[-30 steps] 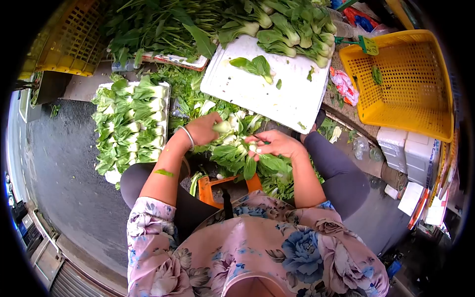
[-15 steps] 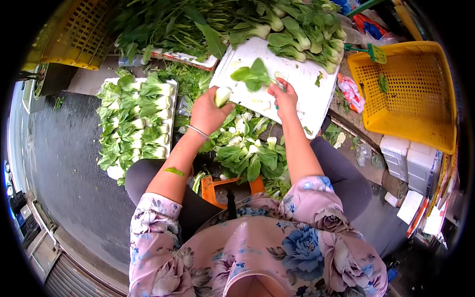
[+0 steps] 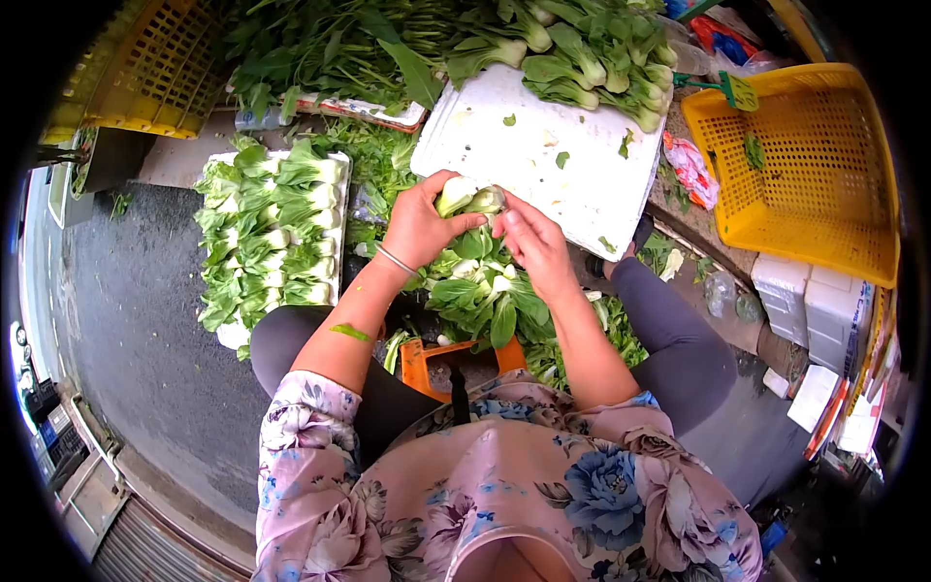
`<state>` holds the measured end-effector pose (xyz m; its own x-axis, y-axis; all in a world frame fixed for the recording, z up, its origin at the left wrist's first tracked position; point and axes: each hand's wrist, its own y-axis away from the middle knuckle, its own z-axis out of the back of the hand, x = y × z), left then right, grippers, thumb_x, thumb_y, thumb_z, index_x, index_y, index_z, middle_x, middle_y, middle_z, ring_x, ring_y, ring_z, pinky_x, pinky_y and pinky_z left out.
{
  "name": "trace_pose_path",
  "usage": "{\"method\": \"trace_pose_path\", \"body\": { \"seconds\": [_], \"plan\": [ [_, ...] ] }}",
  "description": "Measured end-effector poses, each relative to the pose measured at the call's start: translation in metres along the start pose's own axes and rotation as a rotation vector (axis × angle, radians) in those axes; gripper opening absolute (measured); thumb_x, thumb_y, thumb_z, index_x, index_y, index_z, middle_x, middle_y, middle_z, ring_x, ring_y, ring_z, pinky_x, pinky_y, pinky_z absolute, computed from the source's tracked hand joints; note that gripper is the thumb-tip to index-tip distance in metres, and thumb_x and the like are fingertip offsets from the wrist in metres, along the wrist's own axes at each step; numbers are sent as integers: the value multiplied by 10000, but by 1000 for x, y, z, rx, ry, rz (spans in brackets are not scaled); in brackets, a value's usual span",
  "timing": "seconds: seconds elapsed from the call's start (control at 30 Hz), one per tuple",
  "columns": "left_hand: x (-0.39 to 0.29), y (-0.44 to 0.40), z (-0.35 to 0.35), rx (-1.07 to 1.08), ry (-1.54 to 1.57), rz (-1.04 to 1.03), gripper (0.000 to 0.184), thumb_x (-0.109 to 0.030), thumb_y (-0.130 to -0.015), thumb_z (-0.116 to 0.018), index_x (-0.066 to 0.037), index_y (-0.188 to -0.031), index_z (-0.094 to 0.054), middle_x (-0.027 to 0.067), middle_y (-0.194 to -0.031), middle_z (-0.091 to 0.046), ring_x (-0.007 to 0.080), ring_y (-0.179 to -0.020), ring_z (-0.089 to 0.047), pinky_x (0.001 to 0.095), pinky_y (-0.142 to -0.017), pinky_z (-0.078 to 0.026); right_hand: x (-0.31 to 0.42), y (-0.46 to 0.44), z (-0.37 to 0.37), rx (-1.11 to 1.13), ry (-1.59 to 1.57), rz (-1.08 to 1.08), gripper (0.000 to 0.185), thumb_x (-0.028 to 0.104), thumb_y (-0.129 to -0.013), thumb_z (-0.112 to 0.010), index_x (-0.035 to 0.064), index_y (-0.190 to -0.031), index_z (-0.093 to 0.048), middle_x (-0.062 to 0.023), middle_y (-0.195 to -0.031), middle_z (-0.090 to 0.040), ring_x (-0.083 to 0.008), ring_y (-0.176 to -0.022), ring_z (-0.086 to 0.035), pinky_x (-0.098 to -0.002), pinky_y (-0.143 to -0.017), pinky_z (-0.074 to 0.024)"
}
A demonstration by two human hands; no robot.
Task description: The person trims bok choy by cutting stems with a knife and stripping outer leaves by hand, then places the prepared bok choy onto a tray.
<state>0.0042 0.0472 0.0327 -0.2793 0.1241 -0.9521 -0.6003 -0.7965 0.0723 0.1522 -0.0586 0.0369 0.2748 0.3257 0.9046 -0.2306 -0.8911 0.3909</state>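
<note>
My left hand [image 3: 419, 225] is closed around a bok choy [image 3: 454, 197], its pale base pointing away from me. Beside it is a second pale green bok choy base [image 3: 488, 201], pressed close to the first. The fingers of my right hand [image 3: 536, 247] are bent and pinched at this second base; their tips are partly hidden. Both hands are almost together over the near left edge of a white foam board [image 3: 543, 155]. Below them lies a heap of loose bok choy leaves [image 3: 475, 291].
Rows of bok choy [image 3: 276, 233] lie on a white tray to the left. More bok choy [image 3: 596, 63] is piled on the board's far end, beside dark leafy greens [image 3: 330, 58]. A yellow basket [image 3: 800, 175] stands right; an orange stool [image 3: 417, 364] is between my legs.
My right hand has come left and nearer, from over the board to my left hand. The leafy piece it held up is no longer visible above the board.
</note>
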Motion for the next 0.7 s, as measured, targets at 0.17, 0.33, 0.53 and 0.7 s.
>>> {"method": "trace_pose_path", "body": {
  "seconds": [0.17,0.33,0.53,0.7],
  "plan": [
    [-4,0,1,-10,35,42,328,-102,-638,-763,-16,-906,-595,55,-767,-636,103,-685,-566,257,-667,-473,-10,-4,-7,-5,122,136,514,272,-880,-545,-23,-1275,-399,5,-778,-535,-67,-718,-475,-201,-682,-395],
    [4,-1,5,56,110,78,303,-97,-656,-754,-5,-909,-613,33,-826,-641,65,-731,-552,223,-692,-470,-5,-4,-7,-35,158,64,493,273,-869,-564,-11,-1251,-437,11,-769,-544,-73,-741,-490,-208,-698,-405],
    [6,1,3,25,13,27,300,-127,-661,-713,0,-916,-621,76,-762,-651,95,-666,-580,249,-644,-478,-23,-3,1,-115,-174,-99,336,270,-872,-557,48,-1124,-565,39,-662,-488,-27,-536,-400,-157,-450,-323],
    [-1,1,7,-96,-37,29,347,-147,-693,-671,-7,-999,-586,123,-835,-643,147,-718,-606,275,-673,-482,-45,-9,22,-22,-50,-397,179,272,-890,-523,120,-982,-545,60,-591,-398,-17,-447,-293,-167,-363,-225]
  ]
}}
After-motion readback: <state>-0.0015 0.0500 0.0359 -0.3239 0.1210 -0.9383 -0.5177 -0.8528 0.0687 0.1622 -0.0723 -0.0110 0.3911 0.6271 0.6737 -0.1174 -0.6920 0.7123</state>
